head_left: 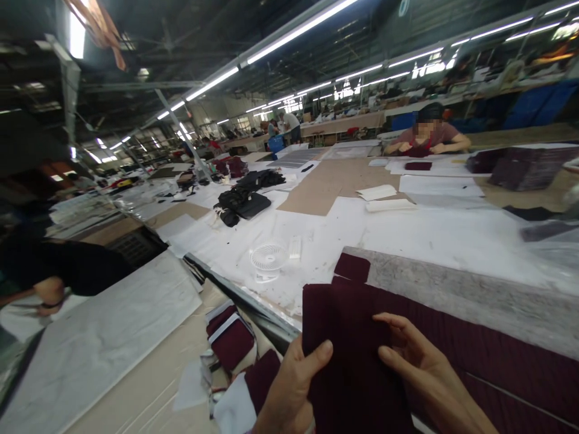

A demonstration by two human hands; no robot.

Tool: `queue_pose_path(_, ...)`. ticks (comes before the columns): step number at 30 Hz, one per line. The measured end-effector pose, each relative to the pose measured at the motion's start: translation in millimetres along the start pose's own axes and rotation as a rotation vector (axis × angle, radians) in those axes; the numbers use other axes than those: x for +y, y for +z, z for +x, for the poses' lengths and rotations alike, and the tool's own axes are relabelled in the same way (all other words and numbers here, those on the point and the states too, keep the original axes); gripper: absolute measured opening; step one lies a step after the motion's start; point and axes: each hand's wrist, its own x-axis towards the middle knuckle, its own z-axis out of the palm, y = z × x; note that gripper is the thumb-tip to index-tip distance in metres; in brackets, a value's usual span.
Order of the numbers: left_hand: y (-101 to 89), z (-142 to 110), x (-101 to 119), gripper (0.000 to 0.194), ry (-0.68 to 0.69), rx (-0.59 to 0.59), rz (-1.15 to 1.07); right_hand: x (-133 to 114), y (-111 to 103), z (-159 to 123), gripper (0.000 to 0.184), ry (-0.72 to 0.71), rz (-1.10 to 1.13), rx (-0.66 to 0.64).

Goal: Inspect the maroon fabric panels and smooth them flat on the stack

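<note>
Maroon fabric piece (348,355) held at the table's (443,241) near edge.
We pinch its left edge with our left hand (289,386); our right hand (420,361) rests open-fingered on top.

Maroon cloth piece (357,361): matt, finely ribbed. Table covering (434,235): white paper, smooth. Small fan (268,259): white plastic.

Bare hands (289,386), no gloves/sleeves.
</note>
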Motion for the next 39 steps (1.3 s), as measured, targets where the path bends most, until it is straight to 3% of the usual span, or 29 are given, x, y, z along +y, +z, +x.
queue_pose_path(4, -2.0, -0.1, -1.2, 0.042, 0.018, 0.003, 0.039, -0.3, 1.7, -5.4, 0.029, 0.107, 0.126, -0.067)
queue_pose_path(8, -0.5, 0.0, -4.3, 0.039, 0.012, -0.021, 0.042, -0.7, 5.4, -8.9, 0.029, 0.16, 0.116, 0.044)
queue_pose_path(14, 7.3, 0.1, -4.1, 0.038, -0.006, 0.014, 0.03, -7.5, 9.4, -9.4, 0.041, 0.106, 0.012, 0.169)
queue_pose_path(21, 8.1, -0.1, -4.8, 0.035, 0.004, -0.007, 0.049, -6.4, 9.6, -10.2, 0.036, 0.027, -0.074, 0.199)
queue_pose_path(28, 3.6, 1.0, -4.6, 0.046, -0.003, 0.081, 0.055, -2.3, 9.7, -9.1, 0.025, -0.049, -0.1, 0.106)
queue_pose_path(33, 0.0, -3.0, 0.7, 0.048, -0.013, 0.058, 0.095, -6.4, 7.5, -8.3, 0.038, -0.07, -0.025, -0.005)
queue_pose_path(39, 0.7, -5.1, 5.5, 0.042, -0.02, 0.016, 0.123, -11.2, 4.4, -8.3, 0.041, -0.039, -0.099, 0.0)
